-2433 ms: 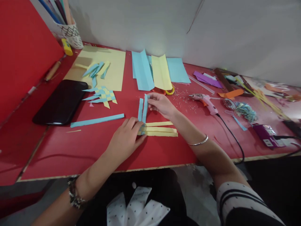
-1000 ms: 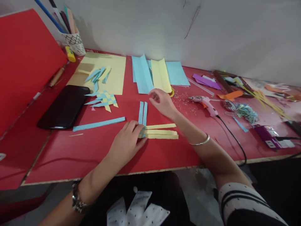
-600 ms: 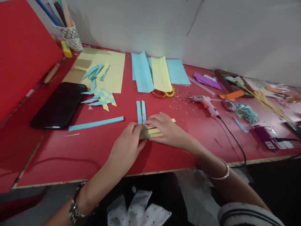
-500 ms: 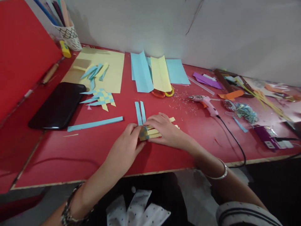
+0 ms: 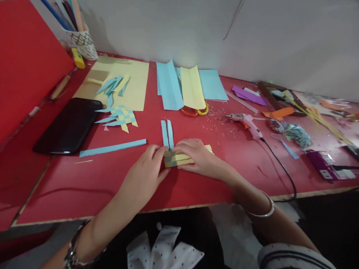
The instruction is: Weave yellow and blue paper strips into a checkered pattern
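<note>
Yellow and blue paper strips are woven together in a small piece on the red table in front of me. Two blue strip ends stick out from its far side, and yellow ends reach out to the right under my palm. At the left edge of the weave, my left hand pinches it between thumb and fingers. My right hand arches over the yellow strips, thumb on the near side and fingers on the far side. Its fingertips partly hide the weave. A loose blue strip lies to the left.
A black phone-like slab and another woven piece lie left. Folded blue and yellow sheets partly cover scissors at the back. A pink glue gun with its cord and a purple power socket are right.
My left hand has drawn back slightly to the left, showing more of the woven corner. The right hand has shifted slightly, still over the yellow strips.
</note>
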The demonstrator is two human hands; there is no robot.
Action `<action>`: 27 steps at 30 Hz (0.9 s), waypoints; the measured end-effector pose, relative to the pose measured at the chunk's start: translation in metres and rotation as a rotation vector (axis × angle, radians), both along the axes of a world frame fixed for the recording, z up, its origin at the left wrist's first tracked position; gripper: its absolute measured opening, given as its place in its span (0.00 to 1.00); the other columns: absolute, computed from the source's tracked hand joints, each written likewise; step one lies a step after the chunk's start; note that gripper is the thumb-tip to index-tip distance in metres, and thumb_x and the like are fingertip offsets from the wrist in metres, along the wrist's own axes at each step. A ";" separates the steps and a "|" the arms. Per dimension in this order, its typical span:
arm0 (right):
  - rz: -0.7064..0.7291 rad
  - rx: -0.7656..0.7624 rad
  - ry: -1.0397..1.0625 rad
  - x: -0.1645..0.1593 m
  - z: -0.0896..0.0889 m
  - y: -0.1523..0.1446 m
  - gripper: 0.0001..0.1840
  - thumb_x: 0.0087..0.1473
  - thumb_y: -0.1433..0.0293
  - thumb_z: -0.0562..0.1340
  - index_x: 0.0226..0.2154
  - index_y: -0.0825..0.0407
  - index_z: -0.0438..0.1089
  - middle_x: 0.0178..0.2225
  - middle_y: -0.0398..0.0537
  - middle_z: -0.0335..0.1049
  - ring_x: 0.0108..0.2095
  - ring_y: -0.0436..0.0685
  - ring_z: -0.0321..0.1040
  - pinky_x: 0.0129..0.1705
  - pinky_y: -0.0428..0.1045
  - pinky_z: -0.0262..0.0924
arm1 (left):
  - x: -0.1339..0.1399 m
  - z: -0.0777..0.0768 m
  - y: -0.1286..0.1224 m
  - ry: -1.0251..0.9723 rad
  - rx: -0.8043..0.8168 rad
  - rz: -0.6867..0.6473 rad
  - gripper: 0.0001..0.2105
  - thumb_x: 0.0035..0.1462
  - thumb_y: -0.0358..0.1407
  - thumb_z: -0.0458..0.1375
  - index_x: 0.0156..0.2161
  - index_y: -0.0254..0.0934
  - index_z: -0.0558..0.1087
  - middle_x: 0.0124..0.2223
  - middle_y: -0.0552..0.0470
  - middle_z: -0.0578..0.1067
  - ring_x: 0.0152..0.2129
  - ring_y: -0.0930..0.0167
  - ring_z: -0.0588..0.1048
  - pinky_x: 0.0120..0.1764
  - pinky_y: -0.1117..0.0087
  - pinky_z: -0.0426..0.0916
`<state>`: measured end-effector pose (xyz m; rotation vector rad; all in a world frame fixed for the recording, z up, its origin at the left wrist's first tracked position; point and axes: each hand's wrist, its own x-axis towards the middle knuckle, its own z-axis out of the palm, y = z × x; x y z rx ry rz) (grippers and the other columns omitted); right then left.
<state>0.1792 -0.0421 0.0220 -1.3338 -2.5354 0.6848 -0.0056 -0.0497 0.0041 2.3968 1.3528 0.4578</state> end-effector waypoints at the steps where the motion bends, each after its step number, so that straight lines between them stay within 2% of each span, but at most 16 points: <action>1: -0.007 -0.006 -0.001 0.000 0.000 -0.001 0.14 0.52 0.65 0.58 0.42 0.51 0.63 0.43 0.50 0.66 0.46 0.56 0.59 0.48 0.53 0.48 | -0.001 -0.001 0.000 0.008 0.019 0.001 0.16 0.49 0.28 0.56 0.45 0.34 0.64 0.39 0.47 0.69 0.34 0.65 0.72 0.30 0.68 0.69; 11: -0.010 -0.002 0.000 -0.001 -0.001 -0.001 0.11 0.51 0.68 0.58 0.40 0.50 0.64 0.42 0.49 0.65 0.45 0.56 0.59 0.47 0.53 0.50 | -0.001 -0.002 0.003 0.068 0.074 -0.014 0.13 0.50 0.31 0.56 0.43 0.35 0.66 0.38 0.48 0.69 0.33 0.66 0.72 0.30 0.69 0.69; 23: -0.003 0.006 -0.030 -0.001 -0.002 -0.002 0.08 0.52 0.68 0.58 0.37 0.50 0.66 0.42 0.49 0.65 0.44 0.56 0.59 0.46 0.52 0.49 | -0.003 -0.001 0.007 0.062 -0.003 -0.062 0.10 0.52 0.32 0.54 0.41 0.36 0.67 0.35 0.50 0.68 0.31 0.67 0.72 0.29 0.69 0.68; 27: -0.047 0.057 -0.042 0.003 0.005 -0.003 0.12 0.52 0.64 0.58 0.39 0.51 0.66 0.41 0.50 0.65 0.42 0.56 0.60 0.45 0.53 0.50 | -0.005 -0.001 0.007 0.064 0.057 -0.104 0.11 0.53 0.33 0.52 0.43 0.35 0.67 0.40 0.47 0.68 0.35 0.65 0.71 0.33 0.67 0.69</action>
